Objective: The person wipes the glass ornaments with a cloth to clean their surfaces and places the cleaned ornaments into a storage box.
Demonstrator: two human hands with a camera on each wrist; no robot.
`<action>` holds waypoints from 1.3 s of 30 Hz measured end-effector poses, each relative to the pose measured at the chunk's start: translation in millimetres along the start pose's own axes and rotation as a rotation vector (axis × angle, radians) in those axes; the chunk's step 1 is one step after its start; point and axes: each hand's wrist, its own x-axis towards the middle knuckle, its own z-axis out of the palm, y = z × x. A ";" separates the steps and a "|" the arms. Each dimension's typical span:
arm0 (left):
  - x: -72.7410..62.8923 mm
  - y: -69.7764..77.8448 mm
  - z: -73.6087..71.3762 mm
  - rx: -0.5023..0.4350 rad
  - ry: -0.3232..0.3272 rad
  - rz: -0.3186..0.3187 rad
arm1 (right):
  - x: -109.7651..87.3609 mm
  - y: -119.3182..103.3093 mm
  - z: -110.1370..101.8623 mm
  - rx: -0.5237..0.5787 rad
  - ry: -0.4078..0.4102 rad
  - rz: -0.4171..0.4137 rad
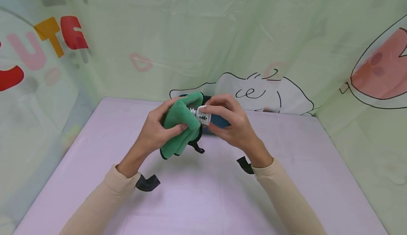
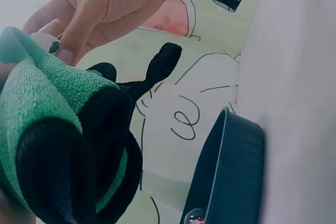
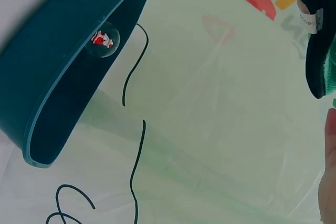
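Note:
My left hand (image 1: 155, 129) grips a folded green towel (image 1: 178, 122) with black edging and a black hanging loop, thumb on the near side. My right hand (image 1: 233, 122) pinches a small white base (image 1: 203, 116) printed with dark green trees, resembling a snow globe's base. A narrower white part of it points into the towel's fold, where its far end is partly covered. In the left wrist view, the towel (image 2: 47, 82) largely hides the white base (image 2: 44, 41) beside the right thumb. Both hands are raised over the table.
Behind the hands a dark blue bin (image 3: 58, 72) stands at the table's back. Inside it shows a clear ball (image 3: 103, 40) with a red and white figure. Printed curtains (image 1: 197, 33) surround the lilac tabletop (image 1: 203, 199).

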 end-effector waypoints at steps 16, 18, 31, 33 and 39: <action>-1.6 0.5 -0.1 -0.014 -0.014 0.039 | -0.7 -2.0 0.9 0.021 0.020 0.169; -1.7 -0.1 -0.2 -0.018 -0.016 0.045 | -0.7 -2.2 1.7 0.031 0.023 0.191; -1.3 0.3 -1.0 0.002 -0.060 0.100 | -1.0 -2.7 3.0 0.111 -0.021 0.269; -1.4 -0.1 -1.6 0.026 -0.063 0.116 | -1.2 -2.8 3.0 0.132 -0.029 0.288; -1.1 -2.8 -2.0 0.046 -0.040 0.137 | 1.5 -4.4 4.9 0.158 -0.034 0.274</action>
